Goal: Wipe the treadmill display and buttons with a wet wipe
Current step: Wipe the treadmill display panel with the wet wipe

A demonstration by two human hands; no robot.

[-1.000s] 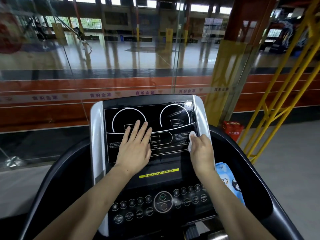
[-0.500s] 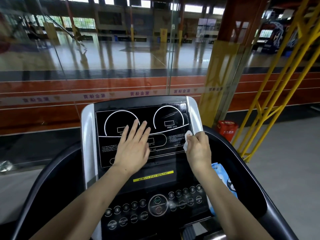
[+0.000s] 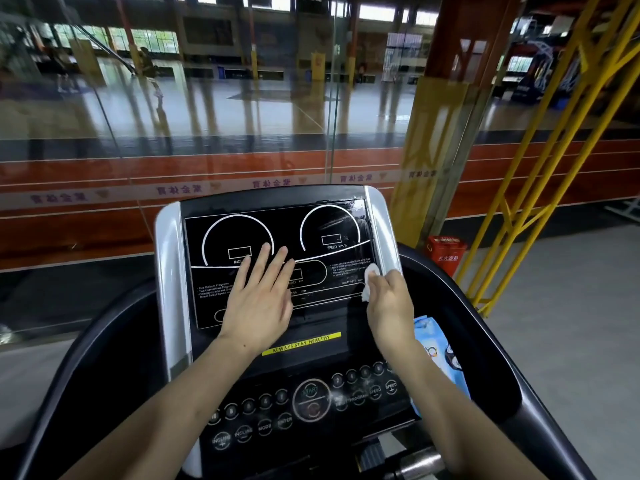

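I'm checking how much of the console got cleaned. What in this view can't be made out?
- Display middle: hidden under the flat left hand.
- Wet wipe: mostly covered by the right hand.
- Blue wipe pack: partly behind the right forearm.
- Button labels: mostly too small and blurred.

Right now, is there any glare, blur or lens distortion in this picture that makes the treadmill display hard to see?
Head view: glare streaks the display at its upper right corner; the wide-angle lens bends the yellow railing; the button labels look soft; both hands, left hand and right hand with the wipe, are sharp.
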